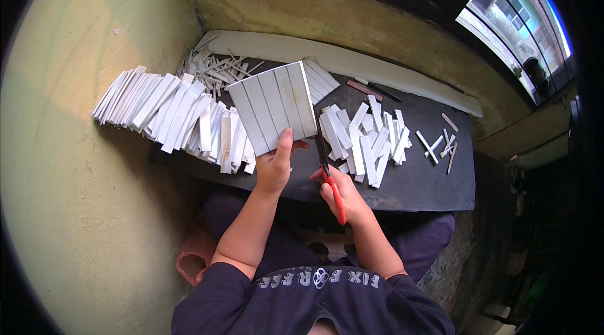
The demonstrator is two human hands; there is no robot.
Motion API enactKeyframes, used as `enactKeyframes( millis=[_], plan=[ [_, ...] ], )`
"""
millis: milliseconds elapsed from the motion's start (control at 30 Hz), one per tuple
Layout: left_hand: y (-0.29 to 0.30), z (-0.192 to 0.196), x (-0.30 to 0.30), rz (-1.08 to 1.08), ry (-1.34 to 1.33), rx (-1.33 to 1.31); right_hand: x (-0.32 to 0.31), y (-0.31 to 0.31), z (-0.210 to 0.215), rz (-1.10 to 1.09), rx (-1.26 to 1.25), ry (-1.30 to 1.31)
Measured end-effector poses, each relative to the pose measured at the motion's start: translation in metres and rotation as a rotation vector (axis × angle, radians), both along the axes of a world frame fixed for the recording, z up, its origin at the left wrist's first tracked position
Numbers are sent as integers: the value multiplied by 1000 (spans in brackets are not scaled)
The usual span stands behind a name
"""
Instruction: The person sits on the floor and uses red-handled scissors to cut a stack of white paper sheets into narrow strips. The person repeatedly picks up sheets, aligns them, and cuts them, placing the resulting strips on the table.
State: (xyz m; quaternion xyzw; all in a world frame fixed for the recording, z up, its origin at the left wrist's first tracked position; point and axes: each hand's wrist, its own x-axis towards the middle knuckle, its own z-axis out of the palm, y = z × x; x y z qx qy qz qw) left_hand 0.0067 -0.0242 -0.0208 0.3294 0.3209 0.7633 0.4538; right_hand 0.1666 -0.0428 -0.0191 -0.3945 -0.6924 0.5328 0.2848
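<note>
My left hand (277, 162) grips a white sheet (274, 105) by its lower edge, thumb on its face. Dark parallel lines divide the sheet into strips. In my right hand (345, 195) is a pair of scissors (333, 190) with red handles and dark blades. The blades point up along the sheet's right edge; whether they touch it I cannot tell. Just beyond the scissors lies a loose heap of cut white strips (371, 140). Left of my left hand, a long row of white strips (170, 108) stands packed side by side. Behind the held sheet, another lined white sheet (321, 80) lies partly hidden.
Thin white offcuts (217, 67) are piled at the back left of the dark table (434, 174). A long white slab (352, 71) runs along the back. A reddish stick (365, 89) and a dark pen-like tool (385, 91) lie before it. Small sticks (448, 143) are scattered at right.
</note>
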Motion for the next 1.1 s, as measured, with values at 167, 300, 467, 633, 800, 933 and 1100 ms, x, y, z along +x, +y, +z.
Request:
enactKeyframes(
  millis=[167, 300, 467, 633, 800, 933, 1100],
  plan=[
    [0, 2, -1, 17, -8, -21, -6, -1, 4, -56, 35, -39],
    [0, 2, -1, 13, -16, -21, -5, 0, 1, -64, 51, -20],
    [1, 2, -1, 14, -35, -20, -7, 1, 7, -73, -37, 5],
    [1, 1, -2, 5, -31, -3, -10, 1, -2, -107, 55, -2],
    [0, 2, -3, -5, -35, 2, -8, 3, -12, -105, 59, -4],
    [0, 4, -3, -2, -35, -10, -8, 3, -16, -116, 56, 9],
    [0, 2, -3, -9, -34, -26, -9, 2, -21, -133, 95, 18]
  ],
)
